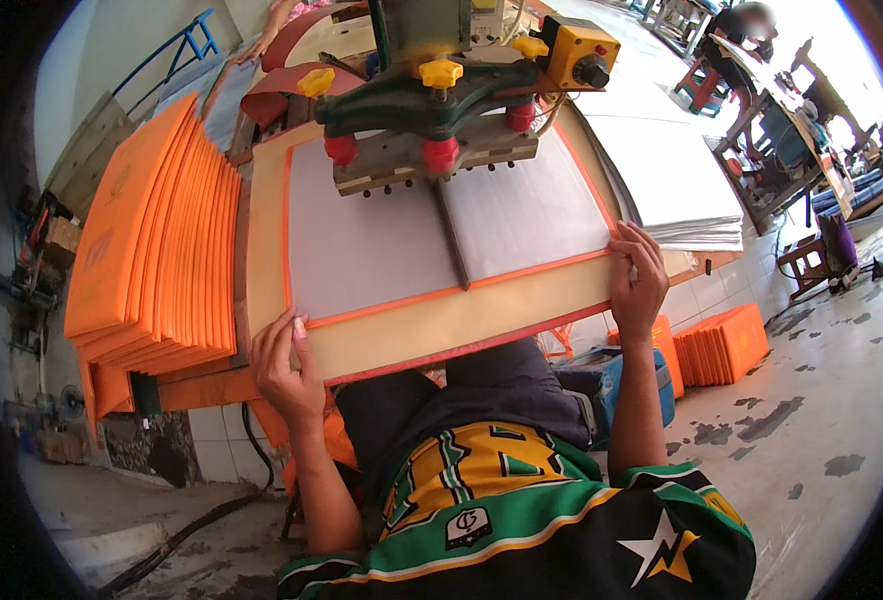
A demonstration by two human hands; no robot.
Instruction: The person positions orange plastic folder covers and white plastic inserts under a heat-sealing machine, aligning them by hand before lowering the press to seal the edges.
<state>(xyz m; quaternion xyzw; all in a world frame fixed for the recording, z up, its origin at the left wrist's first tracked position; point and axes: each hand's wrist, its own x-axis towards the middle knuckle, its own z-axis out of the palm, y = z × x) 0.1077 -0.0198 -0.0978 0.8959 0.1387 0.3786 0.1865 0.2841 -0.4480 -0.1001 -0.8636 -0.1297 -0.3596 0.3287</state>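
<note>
An open folder cover [532,215] lies flat on a tan board [432,325] before me, its pale lining framed by a narrow orange border. A dark strip [452,235] runs down its middle. At the cover's near left corner my left hand [290,375] is closed, thumb and fingers pinching the edge. My right hand [640,280] holds the near right corner, with its fingers closed around the edge. Over the cover's far middle hangs a green press head [442,100] with yellow knobs and red feet; it hides part of the lining.
A tall stack of orange covers [152,240] stands at the left. White sheets [672,170] are piled at the right. A yellow control box [577,55] sits beside the press. More orange covers [717,345] and a blue container [617,385] are on the floor. Another person [742,50] works far right.
</note>
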